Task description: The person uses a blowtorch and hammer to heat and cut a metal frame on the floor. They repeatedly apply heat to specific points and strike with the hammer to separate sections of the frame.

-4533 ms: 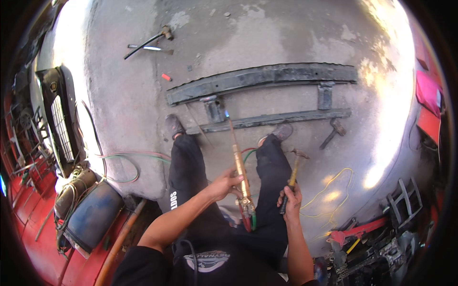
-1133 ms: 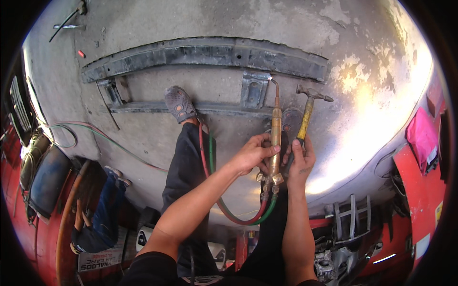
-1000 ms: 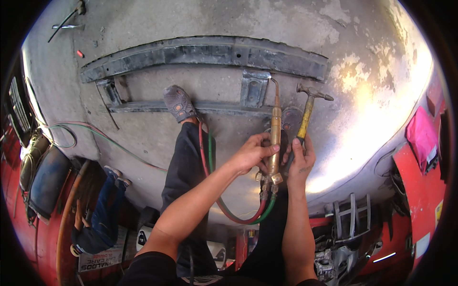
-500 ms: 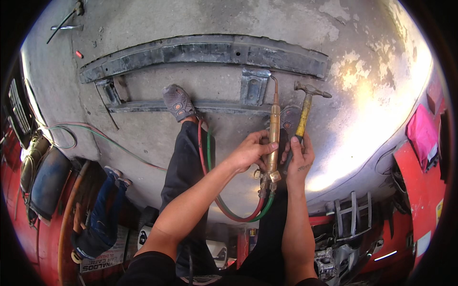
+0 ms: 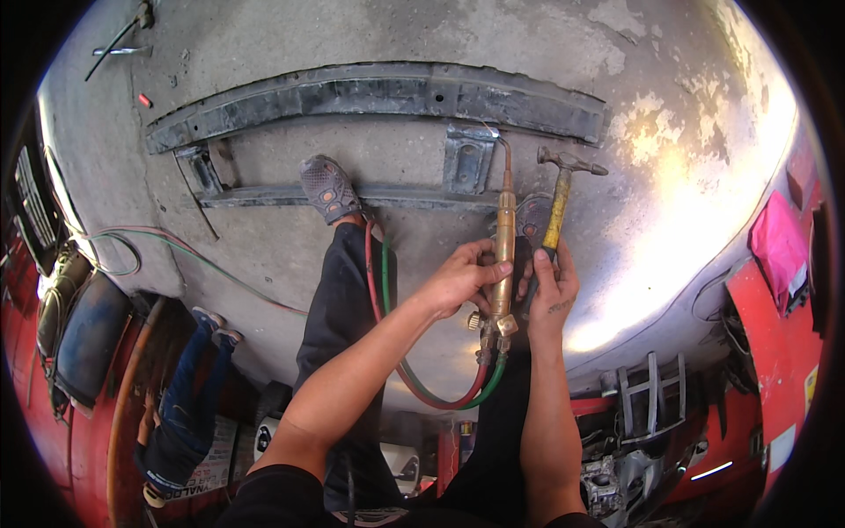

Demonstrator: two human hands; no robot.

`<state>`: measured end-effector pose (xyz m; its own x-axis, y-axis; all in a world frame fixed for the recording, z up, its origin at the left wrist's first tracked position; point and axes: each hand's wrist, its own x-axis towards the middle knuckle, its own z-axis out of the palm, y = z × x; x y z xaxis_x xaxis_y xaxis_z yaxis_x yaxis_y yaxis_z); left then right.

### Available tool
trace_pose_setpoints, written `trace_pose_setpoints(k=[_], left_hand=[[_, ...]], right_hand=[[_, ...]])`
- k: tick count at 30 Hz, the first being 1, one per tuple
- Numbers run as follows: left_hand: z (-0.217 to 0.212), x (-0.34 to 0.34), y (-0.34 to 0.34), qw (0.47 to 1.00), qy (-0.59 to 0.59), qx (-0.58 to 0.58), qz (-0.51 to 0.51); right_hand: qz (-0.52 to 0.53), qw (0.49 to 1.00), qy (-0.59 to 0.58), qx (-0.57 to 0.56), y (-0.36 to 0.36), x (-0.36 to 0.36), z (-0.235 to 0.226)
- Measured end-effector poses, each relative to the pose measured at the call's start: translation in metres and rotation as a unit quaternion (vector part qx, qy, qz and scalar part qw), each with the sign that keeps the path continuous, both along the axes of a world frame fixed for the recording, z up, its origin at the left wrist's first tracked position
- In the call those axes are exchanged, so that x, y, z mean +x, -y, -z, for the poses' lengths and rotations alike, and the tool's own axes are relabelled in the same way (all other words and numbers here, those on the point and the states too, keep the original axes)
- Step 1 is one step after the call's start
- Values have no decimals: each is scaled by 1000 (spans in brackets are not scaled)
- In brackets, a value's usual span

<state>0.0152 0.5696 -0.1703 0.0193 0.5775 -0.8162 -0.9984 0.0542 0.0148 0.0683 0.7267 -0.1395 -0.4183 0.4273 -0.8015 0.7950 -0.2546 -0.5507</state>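
Observation:
My left hand is closed around the brass body of a gas torch. The bent tip of the torch points at the top edge of a metal bracket on a dark car bumper beam lying on the floor. A thin, pale-orange streak shows at the tip, perhaps a flame. Red and green hoses loop from the torch's lower end. My right hand grips the dark lower handle of a hammer, its head up, beside the torch. Some fingers are hidden behind the tools.
My left shoe rests on the beam's lower rail. The hoses run off to the left across the concrete. Another person is at the lower left, near red panels. Car parts lie at the lower right, and a pink bag is at the right.
The hammer head has shifted slightly left, toward the torch. A thin streak now extends from the torch tip where a bright spot was. The other person has moved slightly.

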Motion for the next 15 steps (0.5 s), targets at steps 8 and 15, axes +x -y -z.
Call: trace_pose_setpoints(k=[8,15], left_hand=[[0,-1,0,1000,4,3,-1],[3,8,-3,999,3,-20,-38]], right_hand=[[-2,1000,-4,-2,0,-1,0],[-6,1000,-6,3,3,1,2]])
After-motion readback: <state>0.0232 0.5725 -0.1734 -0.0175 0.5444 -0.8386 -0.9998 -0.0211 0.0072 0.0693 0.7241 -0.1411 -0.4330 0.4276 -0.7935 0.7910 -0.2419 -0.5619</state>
